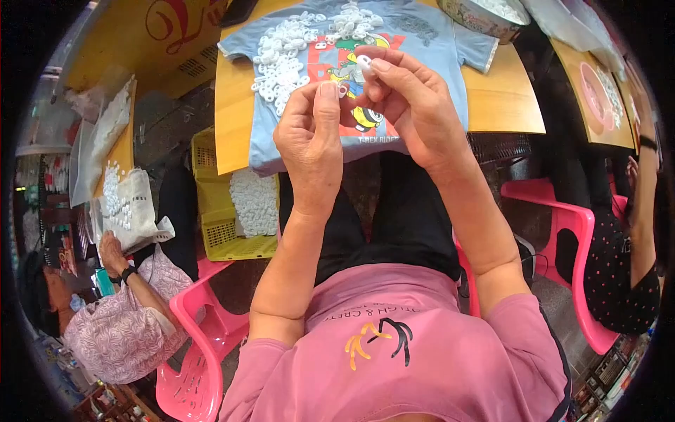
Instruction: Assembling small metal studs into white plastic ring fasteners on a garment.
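Note:
Over the table my left hand pinches a small white plastic piece between thumb and forefinger. My right hand, just to its right and slightly higher, grips another small white oval piece with holes in it; the two pieces are apart. Under both hands a light blue printed T-shirt is spread over the wooden table. A pile of similar white plastic pieces lies on the shirt's left and far part. Farther right on the shirt sits a heap of tiny grey parts, too small to make out.
A round tin with white contents stands at the table's far right. Left of my legs, a yellow crate holds a bag of white pieces. A person sits at left, another on a pink chair at right.

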### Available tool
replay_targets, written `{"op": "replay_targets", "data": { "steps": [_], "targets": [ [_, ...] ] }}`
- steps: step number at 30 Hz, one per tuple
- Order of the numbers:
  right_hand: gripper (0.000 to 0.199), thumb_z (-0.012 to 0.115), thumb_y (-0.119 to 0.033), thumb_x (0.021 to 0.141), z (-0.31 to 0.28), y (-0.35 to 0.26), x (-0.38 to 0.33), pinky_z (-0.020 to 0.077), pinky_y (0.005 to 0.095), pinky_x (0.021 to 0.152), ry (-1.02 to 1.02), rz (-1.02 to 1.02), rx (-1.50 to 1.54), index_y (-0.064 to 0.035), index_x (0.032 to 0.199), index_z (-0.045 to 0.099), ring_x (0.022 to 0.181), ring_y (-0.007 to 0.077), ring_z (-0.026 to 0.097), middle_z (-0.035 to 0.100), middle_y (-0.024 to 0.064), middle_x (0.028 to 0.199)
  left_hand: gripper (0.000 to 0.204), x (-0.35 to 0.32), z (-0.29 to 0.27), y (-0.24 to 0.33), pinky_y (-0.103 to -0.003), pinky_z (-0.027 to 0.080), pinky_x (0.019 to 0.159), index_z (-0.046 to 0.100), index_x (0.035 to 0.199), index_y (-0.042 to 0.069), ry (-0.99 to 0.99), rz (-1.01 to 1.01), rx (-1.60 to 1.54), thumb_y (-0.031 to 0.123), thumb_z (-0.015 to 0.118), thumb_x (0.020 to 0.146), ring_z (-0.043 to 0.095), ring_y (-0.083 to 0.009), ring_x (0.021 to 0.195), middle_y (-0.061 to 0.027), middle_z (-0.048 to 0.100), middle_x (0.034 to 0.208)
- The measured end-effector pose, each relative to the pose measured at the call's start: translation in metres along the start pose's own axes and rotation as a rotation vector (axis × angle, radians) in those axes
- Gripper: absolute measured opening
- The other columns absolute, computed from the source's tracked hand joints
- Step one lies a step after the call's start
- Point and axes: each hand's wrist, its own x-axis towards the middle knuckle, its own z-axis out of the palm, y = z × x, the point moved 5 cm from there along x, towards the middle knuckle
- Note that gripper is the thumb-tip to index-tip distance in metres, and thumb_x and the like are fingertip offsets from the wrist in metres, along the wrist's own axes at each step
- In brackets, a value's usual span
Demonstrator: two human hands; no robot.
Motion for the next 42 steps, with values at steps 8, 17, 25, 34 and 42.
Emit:
{"op": "replay_targets", "data": {
  "steps": [8, 17, 25, 34, 42],
  "targets": [
    [0.029, 0.057, -0.011, 0.094, 0.005, 0.004, -0.002, 0.0489, 0.0239, 0.072, 0.023, 0.08, -0.013, 0.0034, 0.119, 0.062, 0.071, 0.0056, 0.055, 0.06, 0.0, 0.081, 0.019, 0.005, 0.004, -0.01, -0.021, 0.045, 0.058, 0.06, 0.097, -0.001, -0.051, -0.237, -0.347, 0.018, 0.059, 0.098, 0.054, -0.0073, 0.063, -0.0036, 0.062, 0.079],
    [0.028, 0.057, -0.011, 0.095, -0.018, -0.021, 0.005, 0.0472, 0.0212, 0.071, -0.016, -0.081, -0.311, 0.0018, 0.118, 0.063, 0.074, 0.0055, 0.056, 0.061, 0.0, 0.082, 0.015, 0.006, 0.003, -0.005, -0.02, 0.047, 0.06, 0.061, 0.096, 0.0, -0.028, -0.154, -0.165, 0.015, 0.061, 0.096, 0.056, -0.0066, 0.066, -0.003, 0.062, 0.078],
    [0.023, 0.057, -0.015, 0.097, -0.034, -0.015, 0.01, 0.0473, 0.0218, 0.069, -0.01, -0.174, -0.997, -0.0005, 0.113, 0.064, 0.078, 0.0052, 0.055, 0.066, 0.0005, 0.093, 0.016, 0.005, 0.002, -0.003, -0.019, 0.047, 0.059, 0.061, 0.096, -0.001, -0.057, -0.09, -0.095, 0.015, 0.061, 0.096, 0.057, -0.0063, 0.066, -0.0027, 0.062, 0.078],
    [0.02, 0.068, -0.013, 0.092, -0.004, -0.021, -0.001, 0.0456, 0.019, 0.067, -0.173, -0.162, -0.761, 0.0006, 0.106, 0.065, 0.077, 0.0044, 0.056, 0.065, -0.0003, 0.087, 0.019, 0.004, 0.005, -0.009, -0.021, 0.047, 0.062, 0.059, 0.097, -0.001, -0.075, -0.195, -0.231, 0.018, 0.06, 0.097, 0.056, -0.0076, 0.065, -0.003, 0.06, 0.076],
    [0.019, 0.068, -0.01, 0.092, -0.004, -0.024, -0.003, 0.0459, 0.0186, 0.071, -0.148, -0.182, -0.832, 0.0014, 0.106, 0.065, 0.08, 0.0043, 0.056, 0.064, -0.0006, 0.088, 0.02, 0.003, 0.004, -0.007, -0.021, 0.046, 0.061, 0.059, 0.095, 0.0, -0.109, -0.132, -0.069, 0.019, 0.061, 0.097, 0.055, -0.0062, 0.067, -0.0019, 0.06, 0.076]
  ]
}}
